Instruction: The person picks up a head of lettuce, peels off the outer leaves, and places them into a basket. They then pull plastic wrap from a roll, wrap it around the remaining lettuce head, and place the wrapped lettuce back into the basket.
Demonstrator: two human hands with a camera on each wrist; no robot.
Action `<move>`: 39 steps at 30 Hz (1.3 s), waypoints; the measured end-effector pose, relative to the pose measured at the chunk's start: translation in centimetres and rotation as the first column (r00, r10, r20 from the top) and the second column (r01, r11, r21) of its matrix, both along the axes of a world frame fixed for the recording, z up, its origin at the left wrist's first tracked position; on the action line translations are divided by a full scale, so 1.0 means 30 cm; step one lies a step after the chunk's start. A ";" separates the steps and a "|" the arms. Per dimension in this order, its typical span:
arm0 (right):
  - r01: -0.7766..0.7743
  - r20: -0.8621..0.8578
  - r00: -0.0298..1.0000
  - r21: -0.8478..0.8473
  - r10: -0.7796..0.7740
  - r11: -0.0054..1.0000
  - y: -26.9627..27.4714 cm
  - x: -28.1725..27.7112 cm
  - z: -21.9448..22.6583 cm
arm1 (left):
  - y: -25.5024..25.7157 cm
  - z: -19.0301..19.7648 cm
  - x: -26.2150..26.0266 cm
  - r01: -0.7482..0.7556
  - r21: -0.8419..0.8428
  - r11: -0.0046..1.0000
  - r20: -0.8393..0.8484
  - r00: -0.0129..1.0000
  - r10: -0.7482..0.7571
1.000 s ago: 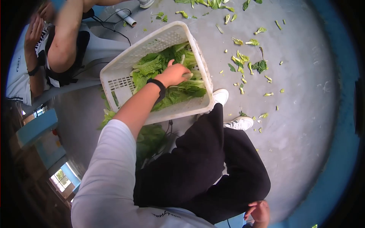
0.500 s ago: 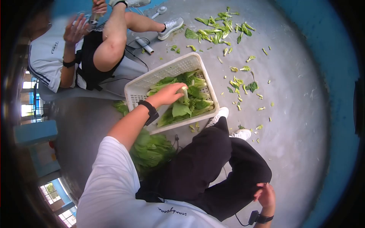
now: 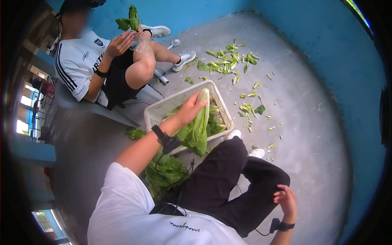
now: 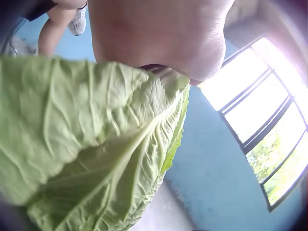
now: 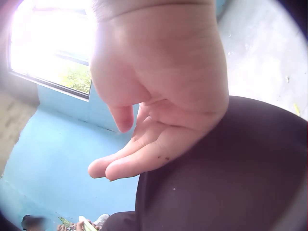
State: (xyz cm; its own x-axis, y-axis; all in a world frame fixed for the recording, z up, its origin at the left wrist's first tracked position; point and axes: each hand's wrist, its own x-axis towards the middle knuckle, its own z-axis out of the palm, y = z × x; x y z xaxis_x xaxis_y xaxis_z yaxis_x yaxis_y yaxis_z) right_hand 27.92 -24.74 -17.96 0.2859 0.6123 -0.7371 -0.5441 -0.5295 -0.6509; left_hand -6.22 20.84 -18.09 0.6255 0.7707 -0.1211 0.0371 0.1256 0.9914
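Note:
A head of leafy greens (image 3: 198, 128), pale at its stalk end and broad and crinkled in the leaf, hangs from my left hand (image 3: 191, 109). That hand grips the pale stalk above the white plastic basket (image 3: 157, 110), leaves pointing down toward my leg. In the left wrist view its leaves (image 4: 110, 149) fill much of the picture, the fingers mostly hidden behind palm and leaf. More greens (image 3: 215, 124) lie inside the basket. My right hand (image 3: 286, 199) holds nothing; its fingers (image 5: 130, 163) are loosely bent beside my dark-trousered knee (image 5: 221, 163).
A pile of greens (image 3: 165, 173) lies beside my leg. Trimmed leaves and stalk pieces (image 3: 224, 61) are scattered over the grey floor (image 3: 310, 134). Across the basket sits another person (image 3: 92, 61), holding greens (image 3: 132, 20). A white tube (image 3: 161, 76) and cables lie near that person's chair.
My left hand has lifted a head of greens out of the basket. The view has tilted up, showing more of the other person and the wall. My right hand stays near my knee.

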 end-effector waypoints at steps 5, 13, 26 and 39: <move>-0.232 0.267 0.937 -0.006 0.225 0.973 0.128 -0.084 0.194 | -0.211 0.209 0.107 0.232 0.013 0.973 -0.018 0.973 -0.231; -0.415 0.266 0.883 0.056 0.387 0.908 0.310 -0.182 0.246 | -0.453 -0.124 0.296 0.500 0.021 0.866 -0.425 0.788 -0.445; -0.211 0.156 0.964 -0.039 0.214 0.977 0.139 -0.236 0.145 | -0.514 -0.122 0.291 0.468 -0.160 0.869 -0.332 0.804 -0.494; -0.384 0.060 0.923 0.043 0.381 0.922 0.220 -0.264 -0.036 | -0.610 -0.098 0.313 0.736 -0.116 0.667 -0.181 0.644 -0.743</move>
State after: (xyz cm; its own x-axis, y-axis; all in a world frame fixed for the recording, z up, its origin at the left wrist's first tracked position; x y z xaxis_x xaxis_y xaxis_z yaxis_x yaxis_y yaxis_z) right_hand 20.02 -18.15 -19.03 0.0575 0.7199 -0.6916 -0.2737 -0.6549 -0.7044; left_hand 3.18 2.55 -21.03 0.9455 0.0560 -0.3209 0.3215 -0.0023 0.9469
